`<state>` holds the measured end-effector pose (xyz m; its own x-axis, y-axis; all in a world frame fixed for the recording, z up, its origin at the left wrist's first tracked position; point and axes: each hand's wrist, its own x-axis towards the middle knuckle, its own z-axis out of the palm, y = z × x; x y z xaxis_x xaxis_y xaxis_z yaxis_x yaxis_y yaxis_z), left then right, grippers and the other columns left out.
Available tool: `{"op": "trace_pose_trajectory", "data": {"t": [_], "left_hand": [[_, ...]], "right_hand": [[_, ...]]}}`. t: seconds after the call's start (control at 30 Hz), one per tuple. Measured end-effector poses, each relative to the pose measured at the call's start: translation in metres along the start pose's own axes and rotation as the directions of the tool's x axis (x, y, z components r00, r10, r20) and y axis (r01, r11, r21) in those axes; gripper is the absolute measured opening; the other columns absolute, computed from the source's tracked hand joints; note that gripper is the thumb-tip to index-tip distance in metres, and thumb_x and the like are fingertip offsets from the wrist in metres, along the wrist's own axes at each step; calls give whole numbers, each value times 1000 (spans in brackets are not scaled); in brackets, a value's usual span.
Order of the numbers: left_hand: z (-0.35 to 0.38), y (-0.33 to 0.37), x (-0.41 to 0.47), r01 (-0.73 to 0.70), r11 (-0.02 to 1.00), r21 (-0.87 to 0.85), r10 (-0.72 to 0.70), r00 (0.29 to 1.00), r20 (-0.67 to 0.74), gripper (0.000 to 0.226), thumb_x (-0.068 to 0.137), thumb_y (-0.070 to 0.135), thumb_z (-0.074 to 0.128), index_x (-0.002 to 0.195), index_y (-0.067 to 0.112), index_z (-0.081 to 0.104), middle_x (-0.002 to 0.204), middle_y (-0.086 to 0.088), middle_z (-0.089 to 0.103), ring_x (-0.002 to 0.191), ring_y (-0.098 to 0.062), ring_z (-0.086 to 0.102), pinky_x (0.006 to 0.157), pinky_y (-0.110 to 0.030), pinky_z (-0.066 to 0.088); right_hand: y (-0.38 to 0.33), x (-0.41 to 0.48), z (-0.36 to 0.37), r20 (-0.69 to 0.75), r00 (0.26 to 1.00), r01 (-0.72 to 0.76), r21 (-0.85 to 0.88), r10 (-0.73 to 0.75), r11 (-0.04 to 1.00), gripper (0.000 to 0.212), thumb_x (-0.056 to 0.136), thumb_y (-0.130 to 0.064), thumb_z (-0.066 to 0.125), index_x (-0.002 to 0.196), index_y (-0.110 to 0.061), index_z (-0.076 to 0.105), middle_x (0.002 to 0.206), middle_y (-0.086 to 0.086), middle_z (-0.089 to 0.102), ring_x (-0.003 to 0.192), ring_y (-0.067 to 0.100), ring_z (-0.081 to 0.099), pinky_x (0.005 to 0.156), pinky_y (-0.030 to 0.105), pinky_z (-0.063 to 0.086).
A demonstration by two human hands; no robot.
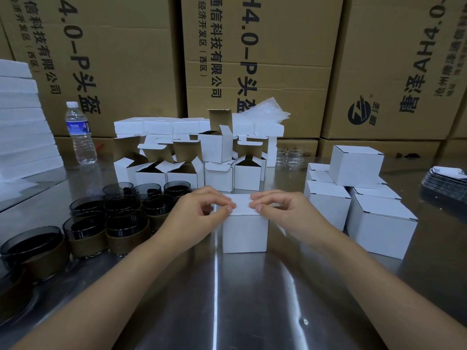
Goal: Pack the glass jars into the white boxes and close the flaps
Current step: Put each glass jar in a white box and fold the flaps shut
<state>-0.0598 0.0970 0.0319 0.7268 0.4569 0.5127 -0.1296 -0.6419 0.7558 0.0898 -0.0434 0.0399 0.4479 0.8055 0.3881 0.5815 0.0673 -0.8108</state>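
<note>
Risk first: the tuck flap on the white box (244,231) may not be fully seated. The lid looks flat, but the tuck edge is hidden under the hands, so uneven thumb pressure could crease the card or leave a corner popped. Pushing down hard could also skid the box on the shiny steel counter (252,304), toward the closed boxes (366,198) stacked by the right edge or into the dark glass jars (111,218) crowded near the left edge. A knock there would tip glass. I can't see whether a jar is inside the box. Judged step: last flap closing, box nearly done, many jars left to pack. Pose: both forearms come in from the near edge and converge on the box at mid-counter. The left hand (199,210) has its fingers curled over the left half of the lid, thumb tip on the near top edge, pinching the lid. The right hand (278,210) mirrors it on the right half, fingers curled, thumb at the near edge, also gripping the lid. The two thumbs are close together but apart. Open boxes (177,173) wait toward the far edge, flaps up, with a water bottle (80,133) at the far left
</note>
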Motion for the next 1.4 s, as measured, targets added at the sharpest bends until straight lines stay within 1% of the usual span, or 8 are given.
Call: {"op": "trace_pose_trajectory", "data": {"t": [0.33, 0.43, 0.63, 0.77, 0.9, 1.07, 1.23, 1.4], "left_hand": [[1, 3, -1, -31, 989, 143, 20, 997, 73, 25, 93, 19, 59, 86, 42, 68, 96, 12, 56, 98, -16, 55, 89, -42, 48], [3, 3, -1, -23, 991, 131, 13, 997, 76, 25, 94, 18, 58, 86, 40, 67, 97, 11, 54, 100, -14, 54, 90, -33, 48], [4, 3, -2, 3, 993, 115, -13, 996, 84, 22, 95, 19, 55, 89, 37, 66, 99, 7, 52, 96, -15, 54, 86, -28, 47], [4, 3, -2, -30, 987, 158, 16, 996, 93, 23, 95, 20, 54, 89, 39, 64, 97, 10, 51, 95, -7, 52, 79, -12, 42], [4, 0, -3, -112, 965, 238, 96, 992, 79, 25, 98, 20, 51, 90, 41, 60, 94, 15, 51, 97, -2, 47, 75, -2, 34], [4, -5, -5, -152, 960, 235, 152, 988, 18, 25, 88, 26, 40, 92, 38, 62, 92, 15, 57, 98, -1, 49, 82, -10, 35], [6, -11, -7, -226, 919, 324, 214, 974, 73, 37, 91, 39, 35, 113, 29, 63, 105, 21, 57, 107, 2, 50, 89, -20, 40], [10, -15, -11, -303, 887, 349, 280, 953, 117, 43, 93, 41, 30, 130, 32, 51, 121, 25, 49, 115, 9, 42, 93, -20, 37]], "right_hand": [[1, -4, 5, -24, 999, 47, -84, -49, 995, 32, 90, -15, 59, 73, -40, 69, 103, -24, 61, 101, -10, 53, 83, 10, 38], [-1, -5, 9, -28, 998, 53, -149, -58, 987, 17, 87, -25, 64, 75, -36, 66, 104, -22, 59, 104, -8, 51, 78, 3, 33], [-2, -3, 22, -127, 991, 18, -209, -45, 978, 15, 88, -32, 62, 77, -21, 61, 102, -18, 55, 106, 4, 49, 87, 25, 41], [-4, -6, 26, -169, 984, -1, -279, -48, 960, 14, 87, -34, 61, 77, -24, 58, 103, -16, 56, 104, 6, 50, 82, 23, 44], [-5, -14, 35, -205, 957, 67, -532, -206, 844, 28, 78, -53, 59, 87, -27, 52, 99, -14, 55, 97, 5, 47, 78, 25, 41], [-11, -18, 55, -260, 904, 26, -758, -338, 652, 56, 66, -69, 55, 91, -19, 49, 91, -7, 46, 85, 12, 42, 67, 27, 41], [-17, -14, 53, -209, 933, -1, -815, -294, 579, 52, 76, -64, 47, 103, -19, 49, 100, -3, 48, 94, 17, 43, 70, 28, 39], [-29, -19, 28, -214, 974, -159, -882, -76, 444, 60, 79, -59, 53, 120, -17, 40, 119, 1, 42, 111, 22, 40, 64, 29, 32]]}}
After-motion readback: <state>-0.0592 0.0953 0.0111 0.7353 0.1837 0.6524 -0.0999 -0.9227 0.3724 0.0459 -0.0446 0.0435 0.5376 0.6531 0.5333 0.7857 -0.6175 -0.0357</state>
